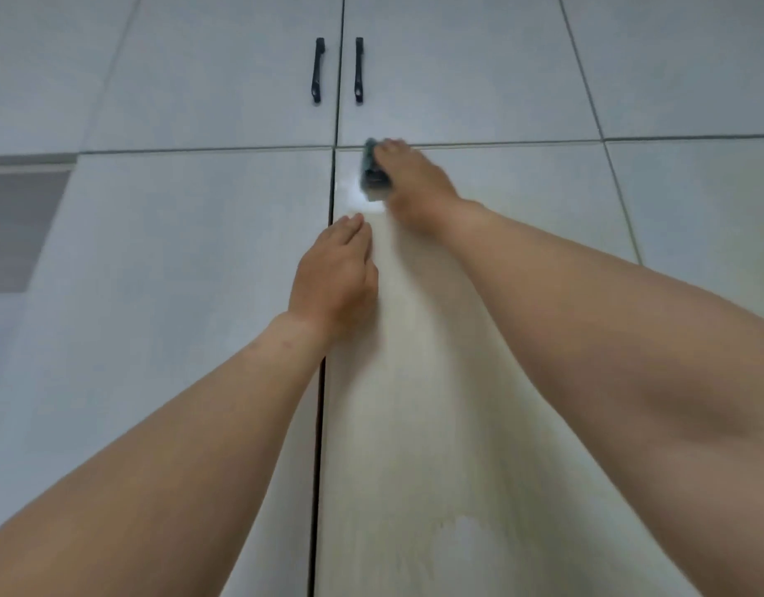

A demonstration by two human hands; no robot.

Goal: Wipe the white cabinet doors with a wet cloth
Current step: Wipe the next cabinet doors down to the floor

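Head view, both arms raised against the cabinet front. The cloth (373, 168) is a small, dark teal wad, folded thick and slightly blurred, with a pale patch at its lower edge. It lies flat against the upper left corner of the lower right cabinet door (449, 381), just below the horizontal seam and just right of the vertical gap between doors. The fingers (391, 144) of the right hand (414, 183) extend along the cloth's right side and over it, pressing it to the panel; whether the thumb curls beneath it cannot be told. A bright wet sheen (354, 196) marks the door surface directly beside and below the cloth.

The left hand (335, 273) rests on the same door near its left edge, lower than the cloth and apart from it; its fingers (350, 226) are straight, held close together, and grasp nothing.

The lower left cabinet door (178, 295) adjoins across the dark vertical gap. Above the seam, two upper doors carry a pair of black handles (318, 71), one on each side of the central gap. A grey recessed panel (18, 226) appears at the far left.
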